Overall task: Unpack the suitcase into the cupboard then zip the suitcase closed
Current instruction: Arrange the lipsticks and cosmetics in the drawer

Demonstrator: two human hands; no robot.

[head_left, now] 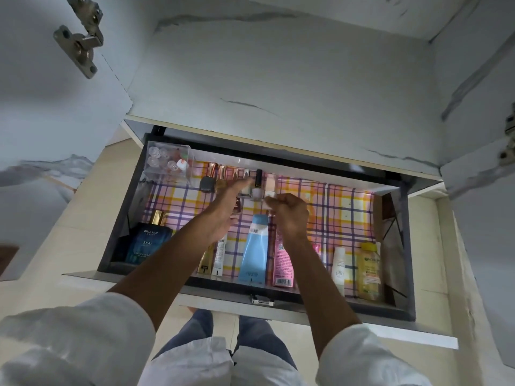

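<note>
Reaching into the pulled-out drawer (401,246) of the cupboard (278,79), we had both hands over the row of small bottles along its back edge. Our left hand (223,210) was stretched forward with relaxed fingers, its tips at or just beside the nail polish bottle (257,188) with the black cap, seemingly steadying the row so nothing tipped. Our right hand (289,215) was curled, knuckles up; whether its grip held something small we could not tell, since the fingers hid their own underside.

We judged the upright bottles were lined at the back so their caps stayed readable, while the taller tubes lay flat toward the front: a blue tube (255,249), a pink tube (282,263), a white bottle (339,268) and a yellow pouch (369,271). A dark blue perfume box (146,246) lay at the near left, and a clear box (167,162) of small jars stood in the far left corner. The checked liner (334,213) kept things from sliding.

The suitcase was not in view, so its zipping was still to come.
</note>
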